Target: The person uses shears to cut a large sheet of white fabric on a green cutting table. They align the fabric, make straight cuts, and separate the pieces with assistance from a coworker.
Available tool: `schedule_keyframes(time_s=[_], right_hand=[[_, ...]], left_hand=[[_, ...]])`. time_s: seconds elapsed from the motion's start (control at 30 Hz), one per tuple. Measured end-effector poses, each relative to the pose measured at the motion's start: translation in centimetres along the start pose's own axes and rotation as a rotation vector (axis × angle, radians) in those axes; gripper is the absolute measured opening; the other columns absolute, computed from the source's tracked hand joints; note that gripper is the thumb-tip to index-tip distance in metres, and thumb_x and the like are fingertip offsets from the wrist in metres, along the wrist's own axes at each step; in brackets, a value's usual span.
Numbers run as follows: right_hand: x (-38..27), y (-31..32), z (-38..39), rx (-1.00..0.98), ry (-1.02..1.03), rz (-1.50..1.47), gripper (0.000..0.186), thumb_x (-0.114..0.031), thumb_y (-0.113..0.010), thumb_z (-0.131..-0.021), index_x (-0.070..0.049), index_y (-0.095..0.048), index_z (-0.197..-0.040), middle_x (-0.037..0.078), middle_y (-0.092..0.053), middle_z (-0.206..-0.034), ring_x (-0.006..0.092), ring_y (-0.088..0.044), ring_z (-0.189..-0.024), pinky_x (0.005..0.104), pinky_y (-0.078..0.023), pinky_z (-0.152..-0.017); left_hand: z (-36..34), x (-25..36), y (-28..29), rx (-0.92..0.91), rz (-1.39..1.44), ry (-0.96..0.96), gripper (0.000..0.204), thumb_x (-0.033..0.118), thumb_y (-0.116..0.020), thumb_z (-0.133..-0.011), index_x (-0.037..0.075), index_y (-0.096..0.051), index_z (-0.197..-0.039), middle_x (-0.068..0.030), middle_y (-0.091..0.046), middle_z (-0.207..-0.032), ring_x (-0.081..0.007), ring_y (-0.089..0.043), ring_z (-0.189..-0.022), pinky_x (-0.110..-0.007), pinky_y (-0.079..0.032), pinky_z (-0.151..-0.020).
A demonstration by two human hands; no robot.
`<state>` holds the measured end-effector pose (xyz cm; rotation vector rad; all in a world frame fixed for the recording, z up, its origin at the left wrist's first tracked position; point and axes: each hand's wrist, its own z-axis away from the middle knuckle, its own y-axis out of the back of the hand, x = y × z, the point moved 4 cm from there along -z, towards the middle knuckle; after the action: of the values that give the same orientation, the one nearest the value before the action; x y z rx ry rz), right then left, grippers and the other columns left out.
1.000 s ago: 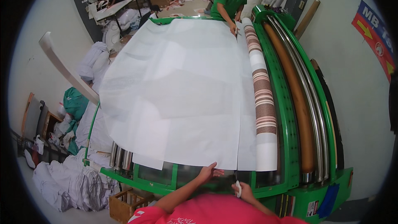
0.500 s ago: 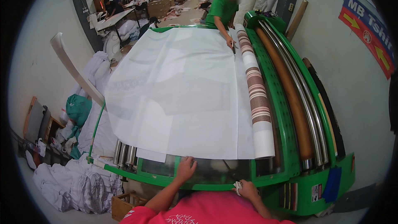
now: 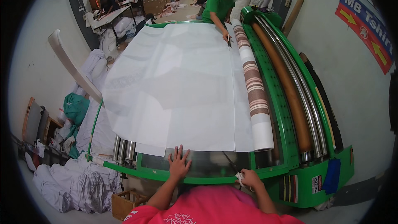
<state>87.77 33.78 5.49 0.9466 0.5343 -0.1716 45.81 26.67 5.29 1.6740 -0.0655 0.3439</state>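
A wide white sheet [image 3: 182, 87] lies over the green-framed machine bed [image 3: 207, 179], with faint shapes showing through it. My left hand [image 3: 179, 165] is open at its near edge, fingers spread, the palm over the dark panel of the bed. My right hand [image 3: 251, 179] is closed on the white-wrapped handle of long dark scissors [image 3: 231, 162], whose tip points at the sheet's near edge. Along the sheet's right side lies a roll [image 3: 257, 95] with brown and white stripes. At the far end, a person in green [image 3: 219, 6] holds a dark blade at the sheet.
A brown roller [image 3: 286, 91] and metal bars run along the machine's right side. Piles of white cloth [image 3: 78, 186] and a wooden crate [image 3: 124, 204] stand on the left floor. A long pale strip [image 3: 74, 66] sticks up at the left. Several people work farther back.
My left hand has moved slightly left, its fingers now spread out. My right hand still holds the scissors. The view has tipped a little, shifting the sheet upward in the picture.
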Motion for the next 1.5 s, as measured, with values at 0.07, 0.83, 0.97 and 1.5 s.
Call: schedule_keyframes(time_s=[0.07,0.83,0.97,1.5], right_hand=[[0.3,0.2,0.0,0.005,0.008,-0.037,0.063,-0.047,-0.099,-0.072,-0.005,-0.078,-0.113,0.017,-0.080,-0.094,0.0373,-0.077,-0.087,0.0459,-0.061,-0.081],[-1.2,0.6,0.2,0.008,-0.024,0.038,0.057,-0.044,-0.097,-0.073,-0.006,-0.078,-0.110,0.022,-0.080,-0.100,0.0452,-0.077,-0.097,0.0530,-0.060,-0.088],[-1.1,0.5,0.0,0.004,-0.016,0.057,0.057,-0.044,-0.096,-0.073,-0.006,-0.077,-0.111,0.022,-0.081,-0.101,0.0446,-0.077,-0.098,0.0528,-0.061,-0.088],[-2.5,-0.1,0.9,0.022,-0.107,0.264,0.058,-0.035,-0.092,-0.077,-0.008,-0.069,-0.122,0.021,-0.080,-0.108,0.0453,-0.077,-0.103,0.0565,-0.061,-0.090]], left_hand=[[0.1,0.0,0.1,0.005,-0.001,0.000,0.065,0.051,-0.061,-0.107,0.033,-0.051,-0.168,-0.0098,-0.026,-0.185,-0.0331,-0.021,-0.171,-0.067,-0.017,-0.129],[-0.1,-0.2,0.0,0.009,0.024,0.000,0.064,0.053,-0.061,-0.106,0.033,-0.053,-0.167,-0.0097,-0.028,-0.185,-0.0318,-0.022,-0.171,-0.068,-0.017,-0.128],[0.1,-0.3,0.0,0.020,0.026,-0.002,0.064,0.053,-0.061,-0.106,0.033,-0.054,-0.167,-0.0101,-0.028,-0.185,-0.0320,-0.023,-0.171,-0.067,-0.017,-0.128],[0.0,-0.4,0.2,0.031,0.023,0.001,0.064,0.052,-0.063,-0.105,0.034,-0.054,-0.166,-0.0084,-0.029,-0.185,-0.0311,-0.024,-0.171,-0.067,-0.020,-0.127]])
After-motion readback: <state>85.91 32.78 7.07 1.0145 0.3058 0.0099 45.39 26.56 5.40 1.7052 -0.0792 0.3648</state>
